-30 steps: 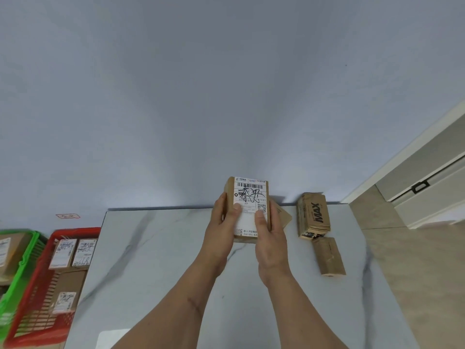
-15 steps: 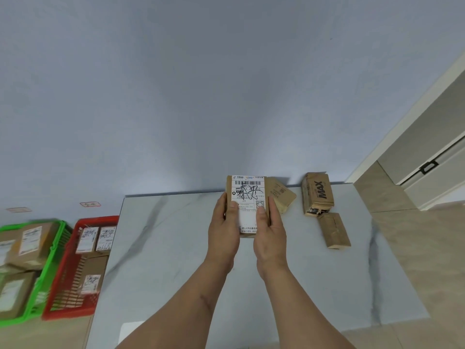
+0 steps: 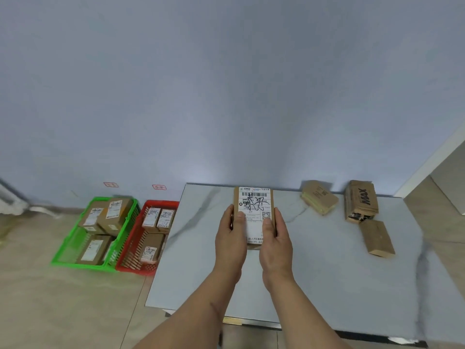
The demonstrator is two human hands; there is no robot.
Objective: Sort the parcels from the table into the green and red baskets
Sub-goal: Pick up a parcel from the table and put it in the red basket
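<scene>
A brown parcel [image 3: 254, 205] with a white shipping label and black handwriting is held above the marble table [image 3: 314, 273]. My left hand [image 3: 230, 238] grips its left side and my right hand [image 3: 276, 240] grips its right side, thumbs on the label. Three more brown parcels lie at the table's far right: a small one [image 3: 319, 199], one marked MAX [image 3: 361, 201], and a plain one [image 3: 376, 238]. On the floor to the left stand a green basket [image 3: 75, 258] and a red basket [image 3: 130, 250], each holding several labelled parcels.
Two small red tags [image 3: 110, 184] are stuck on the blue wall above the baskets. A white door frame [image 3: 432, 162] rises at the far right. Beige floor tiles [image 3: 63, 303] lie in front of the baskets.
The view has swung left, so both baskets now show in full. The held parcel stays between both hands and has shifted left, away from the three parcels on the table.
</scene>
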